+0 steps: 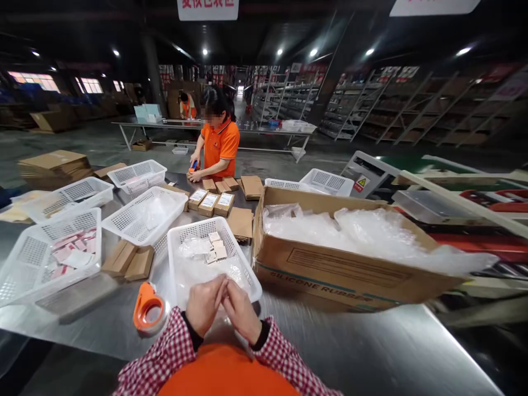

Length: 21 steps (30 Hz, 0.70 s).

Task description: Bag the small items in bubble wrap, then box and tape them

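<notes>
Over the white basket's [245,259] near end, left hand [205,304] and right hand [240,311] meet fingertip-close, whether pinching anything I can't tell; its plastic film [186,275] looks light, slippery, best edge-gripped.

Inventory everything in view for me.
Table: one, grey, foreground
Baskets: at least seven, white, table
Large carton: one, brown, right
Plastic: uncountable, clear, in carton, baskets
Labelled boxes: three, brown, centre
Small boxes: several, white, front basket
Packets: several, pink/white, leftmost basket
Cardboard stack: one, brown, far left
Tape dispenser: one, orange, front left
People: two, orange shirts, beyond table
Racks: several, grey, background
Hands: two, bare, over front basket
Sleeves: two, red checked, bottom
</notes>
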Available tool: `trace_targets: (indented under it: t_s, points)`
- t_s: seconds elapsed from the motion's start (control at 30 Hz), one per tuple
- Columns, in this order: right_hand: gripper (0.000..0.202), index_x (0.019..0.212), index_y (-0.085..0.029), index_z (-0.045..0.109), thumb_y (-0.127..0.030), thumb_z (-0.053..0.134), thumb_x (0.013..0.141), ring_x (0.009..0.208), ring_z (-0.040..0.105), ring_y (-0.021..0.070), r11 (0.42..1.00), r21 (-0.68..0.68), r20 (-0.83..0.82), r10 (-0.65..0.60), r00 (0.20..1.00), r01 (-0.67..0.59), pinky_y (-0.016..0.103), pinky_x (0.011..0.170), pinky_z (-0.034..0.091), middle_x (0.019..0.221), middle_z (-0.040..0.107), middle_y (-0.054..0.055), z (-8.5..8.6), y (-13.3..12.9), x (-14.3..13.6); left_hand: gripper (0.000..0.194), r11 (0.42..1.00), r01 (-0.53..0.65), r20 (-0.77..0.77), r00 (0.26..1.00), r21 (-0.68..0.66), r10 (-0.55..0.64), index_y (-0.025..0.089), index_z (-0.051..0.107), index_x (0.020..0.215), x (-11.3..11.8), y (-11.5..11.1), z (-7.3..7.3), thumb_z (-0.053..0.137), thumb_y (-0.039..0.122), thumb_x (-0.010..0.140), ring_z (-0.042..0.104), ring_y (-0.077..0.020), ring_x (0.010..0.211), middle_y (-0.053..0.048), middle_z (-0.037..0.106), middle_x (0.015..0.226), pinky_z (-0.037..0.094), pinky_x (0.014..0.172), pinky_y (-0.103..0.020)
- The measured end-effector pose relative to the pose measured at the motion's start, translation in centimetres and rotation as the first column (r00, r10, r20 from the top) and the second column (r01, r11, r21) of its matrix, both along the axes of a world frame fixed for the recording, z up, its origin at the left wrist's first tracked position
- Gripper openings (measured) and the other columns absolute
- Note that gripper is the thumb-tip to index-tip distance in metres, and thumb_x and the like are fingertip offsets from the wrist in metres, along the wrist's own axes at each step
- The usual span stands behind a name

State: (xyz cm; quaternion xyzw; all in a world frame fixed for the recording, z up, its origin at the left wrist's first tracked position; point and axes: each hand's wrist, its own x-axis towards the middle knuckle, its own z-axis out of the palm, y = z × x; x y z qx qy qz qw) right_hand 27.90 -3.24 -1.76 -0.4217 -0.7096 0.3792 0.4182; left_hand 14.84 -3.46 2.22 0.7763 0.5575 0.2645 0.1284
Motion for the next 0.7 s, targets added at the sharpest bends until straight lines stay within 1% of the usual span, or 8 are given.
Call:
trace_targets:
  t_s: [0.1, 0.2, 0.27, 0.37, 0.5, 0.57, 0.63, 0.7]
  points:
    - [0.02, 0.094, -0.017, 0.059, -0.028, 0.054, 0.078, 0.078, 0.056, 0.0186, 0.896, -0.371, -0.346, 0.109, 0.932, -0.243, 0.036, 0.077, 0.048, 0.084, 0.061, 0.005, 0.5, 0.5, -0.3, 0.035, 0.998, 0.025, -0.003, 1.0, 0.053, -0.025, 0.019, 0.067, 0.101, 0.7, -0.3, 0.9, 0.034, 0.029, 0.094, 0.069, -0.0184, 0.069, -0.009, 0.074, 0.079, 0.049, 0.063, -0.025]
    - [0.028, 0.095, -0.017, 0.063, -0.029, 0.064, 0.07, 0.071, 0.056, 0.018, 0.747, -0.492, -0.469, 0.206, 0.859, -0.447, 0.033, 0.068, 0.048, 0.08, 0.064, 0.004, 0.7, 0.6, -0.5, 0.034, 0.999, 0.034, -0.042, 0.999, -0.01, -0.034, 0.019, 0.069, 0.09, 1.1, -0.5, 2.2, 0.036, 0.027, 0.093, 0.068, -0.0203, 0.066, -0.009, 0.073, 0.073, 0.049, 0.06, -0.027]
    - [0.033, 0.1, -0.018, 0.063, -0.033, 0.064, 0.07, 0.072, 0.057, 0.0184, 0.8, -0.453, -0.517, 0.124, 0.847, -0.393, 0.033, 0.069, 0.048, 0.081, 0.064, 0.004, 0.8, 0.8, -0.6, 0.031, 0.997, 0.051, -0.002, 0.999, -0.06, -0.051, 0.019, 0.068, 0.093, 1.5, -0.7, 2.8, 0.038, 0.027, 0.092, 0.069, -0.0208, 0.071, -0.009, 0.074, 0.079, 0.05, 0.064, -0.028]
    - [0.044, 0.107, -0.024, 0.06, -0.048, 0.063, 0.07, 0.079, 0.059, 0.02, 0.879, -0.393, -0.675, -0.077, 0.733, -0.269, 0.035, 0.076, 0.049, 0.085, 0.064, 0.004, 1.3, 1.5, -1.0, 0.026, 0.987, 0.153, 0.174, 0.975, -0.057, -0.141, 0.02, 0.066, 0.101, 2.5, -0.8, 3.0, 0.043, 0.027, 0.091, 0.069, -0.0199, 0.083, -0.008, 0.074, 0.093, 0.051, 0.074, -0.029]
    - [0.039, 0.084, -0.022, 0.068, -0.05, 0.075, 0.058, 0.079, 0.06, 0.022, 0.78, -0.479, -0.619, 0.025, 0.785, -0.403, 0.035, 0.077, 0.05, 0.075, 0.065, 0.004, 2.4, 2.4, -0.4, 0.031, 0.975, 0.219, 0.313, 0.924, 0.042, -0.221, 0.019, 0.058, 0.117, 2.5, -1.3, 1.9, 0.048, 0.029, 0.089, 0.068, -0.0179, 0.077, -0.006, 0.073, 0.086, 0.053, 0.071, -0.029]
    - [0.036, 0.078, -0.021, 0.069, -0.046, 0.079, 0.054, 0.08, 0.061, 0.0225, 0.74, -0.53, -0.571, 0.05, 0.82, -0.414, 0.037, 0.078, 0.05, 0.076, 0.066, 0.005, 3.1, 2.5, 0.4, 0.041, 0.965, 0.153, 0.352, 0.91, 0.212, -0.221, 0.02, 0.049, 0.128, 1.0, -1.6, 1.2, 0.051, 0.027, 0.088, 0.067, -0.0193, 0.086, -0.006, 0.071, 0.094, 0.054, 0.077, -0.032]
    - [0.041, 0.089, -0.022, 0.069, -0.044, 0.08, 0.055, 0.084, 0.061, 0.0222, 0.737, -0.564, -0.58, -0.032, 0.814, -0.373, 0.039, 0.08, 0.051, 0.084, 0.068, 0.005, 3.5, 2.4, 1.2, 0.054, 0.945, -0.047, 0.449, 0.887, 0.322, -0.109, 0.022, 0.042, 0.133, -1.6, -1.7, 0.8, 0.059, 0.026, 0.083, 0.057, -0.024, 0.113, -0.01, 0.063, 0.119, 0.047, 0.094, -0.04]
    - [0.049, 0.1, -0.025, 0.067, -0.04, 0.082, 0.055, 0.087, 0.061, 0.0217, 0.733, -0.595, -0.611, -0.144, 0.779, -0.331, 0.041, 0.084, 0.05, 0.092, 0.068, 0.004, 3.3, 1.9, 1.6, 0.072, 0.964, -0.222, 0.607, 0.79, 0.146, 0.09, 0.022, 0.035, 0.138, -4.4, -1.5, 0.6, 0.069, 0.028, 0.075, 0.039, -0.0288, 0.131, -0.013, 0.044, 0.141, 0.037, 0.104, -0.047]
